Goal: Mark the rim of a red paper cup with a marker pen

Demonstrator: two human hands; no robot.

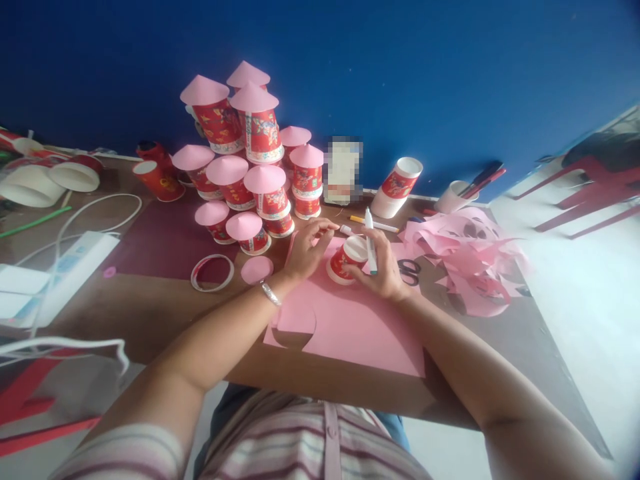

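Observation:
A red printed paper cup (339, 262) stands upside down on a pink paper sheet (370, 327), its white base tilted up. My right hand (383, 267) is closed around a slim white pen (370, 240) with a teal end, its narrow tip pointing up. That hand's thumb reaches to the cup's side. On the cup's left, my left hand (311, 248) has its fingers stretched out and thumb apart. Its fingertips are close to a small white cap (346, 230); whether they touch it I cannot tell. A curved cut-out shows at the sheet's left edge.
Several red cups with pink cone tops (265, 180) are stacked at the back left. Scissors (410, 270) and pink paper scraps (470, 253) lie to the right. Behind are a yellow-and-white pen (375, 223), stacked cups (397, 187) and a phone (343, 170). A paper ring (193, 273) lies left.

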